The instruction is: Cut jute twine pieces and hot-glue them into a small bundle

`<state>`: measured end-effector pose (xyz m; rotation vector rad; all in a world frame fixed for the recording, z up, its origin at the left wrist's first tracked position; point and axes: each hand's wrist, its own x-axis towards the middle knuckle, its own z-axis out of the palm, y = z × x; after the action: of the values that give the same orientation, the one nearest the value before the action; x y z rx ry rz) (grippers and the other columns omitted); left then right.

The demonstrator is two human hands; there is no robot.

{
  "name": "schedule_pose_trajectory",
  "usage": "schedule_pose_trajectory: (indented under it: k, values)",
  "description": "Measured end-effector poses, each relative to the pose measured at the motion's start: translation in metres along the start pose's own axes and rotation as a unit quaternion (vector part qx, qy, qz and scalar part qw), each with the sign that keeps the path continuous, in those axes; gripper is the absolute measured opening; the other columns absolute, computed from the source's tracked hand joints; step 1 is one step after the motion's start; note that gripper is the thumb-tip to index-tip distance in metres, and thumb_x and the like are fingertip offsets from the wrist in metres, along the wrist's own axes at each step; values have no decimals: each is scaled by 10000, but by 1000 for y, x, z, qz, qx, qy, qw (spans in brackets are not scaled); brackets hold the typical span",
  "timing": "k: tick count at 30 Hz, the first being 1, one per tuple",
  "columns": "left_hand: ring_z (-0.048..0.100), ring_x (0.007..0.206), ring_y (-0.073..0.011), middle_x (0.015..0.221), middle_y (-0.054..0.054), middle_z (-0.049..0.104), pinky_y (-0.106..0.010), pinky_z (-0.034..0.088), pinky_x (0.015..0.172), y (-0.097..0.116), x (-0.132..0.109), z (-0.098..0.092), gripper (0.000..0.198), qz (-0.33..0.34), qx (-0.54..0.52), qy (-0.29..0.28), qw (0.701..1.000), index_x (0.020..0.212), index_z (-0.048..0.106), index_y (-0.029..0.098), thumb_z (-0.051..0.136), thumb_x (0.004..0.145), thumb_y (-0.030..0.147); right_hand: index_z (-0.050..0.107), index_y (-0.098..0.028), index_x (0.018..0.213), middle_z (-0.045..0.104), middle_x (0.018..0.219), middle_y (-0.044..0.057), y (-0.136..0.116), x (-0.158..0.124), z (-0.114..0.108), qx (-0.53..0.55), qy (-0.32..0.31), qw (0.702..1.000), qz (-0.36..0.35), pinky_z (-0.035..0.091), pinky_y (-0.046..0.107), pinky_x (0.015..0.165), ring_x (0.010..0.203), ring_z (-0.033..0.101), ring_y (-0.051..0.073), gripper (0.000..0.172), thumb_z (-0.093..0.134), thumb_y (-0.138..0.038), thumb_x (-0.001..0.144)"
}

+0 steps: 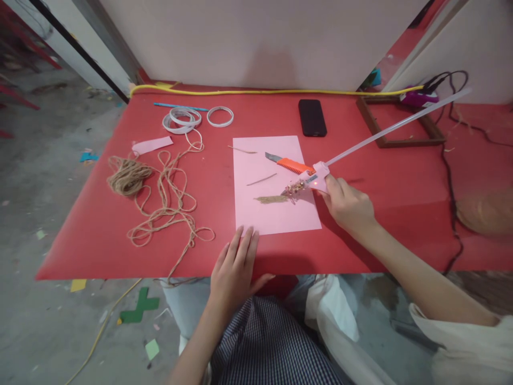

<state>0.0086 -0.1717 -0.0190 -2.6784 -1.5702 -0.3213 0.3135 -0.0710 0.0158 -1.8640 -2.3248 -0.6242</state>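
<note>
My right hand (348,206) grips a pink hot glue gun (319,176), with a long clear glue stick (395,127) jutting from its back. Its nozzle, crusted with bits, points at a small bundle of dry stalks (269,199) on a pink sheet of paper (276,216). Whether the nozzle touches the bundle I cannot tell. Behind the gun lies an orange utility knife (290,164), its handle partly covered. Two thin twigs, one of them a short twig (262,179), rest on the paper. My left hand (235,264) lies flat, fingertips at the paper's lower edge.
Left on the red table (92,224) are a jute twine bundle (129,175) with loose loops, white rings (182,119) and a pink strip (152,145). A phone (312,117), a wooden frame (409,143) and a black cable (449,187) are at right. A yellow cord (240,92) runs along the back.
</note>
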Motion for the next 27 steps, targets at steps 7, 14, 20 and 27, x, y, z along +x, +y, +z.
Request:
schedule_pose_trajectory:
  k: [7,14,20,27]
  values:
    - [443,1456,-298,1563,-103,486,-370,385,1120,0,1,-1,782,2,2,5,1000,1555,438,142,412,966,655,573,-60,1296,626,844,124,3,-1,0,-8,3,1000,7,319,288,559,666,546,195,483,282,-353,1046]
    - [439,1458,-296,1569,-101,477,-370,389,1117,0,0,-1,776,2,9,0,1000,1533,472,131,433,958,651,583,-59,1285,627,845,132,3,-2,1,-3,-8,1000,13,329,295,564,681,552,207,496,289,-371,1035]
    - [443,1454,-296,1564,-97,484,-370,391,1113,0,1,-2,771,1,10,-3,1000,1535,471,136,424,962,650,589,-73,1285,623,835,116,1,0,-1,-2,-4,1000,2,325,299,568,659,536,190,474,293,-350,1040]
    - [432,1462,-303,1574,-99,472,-380,390,1117,-1,1,-2,790,6,3,4,1000,1552,438,130,438,958,651,589,-82,1306,578,772,85,1,4,-11,-6,9,1000,-18,304,310,585,669,513,192,472,292,-345,1051]
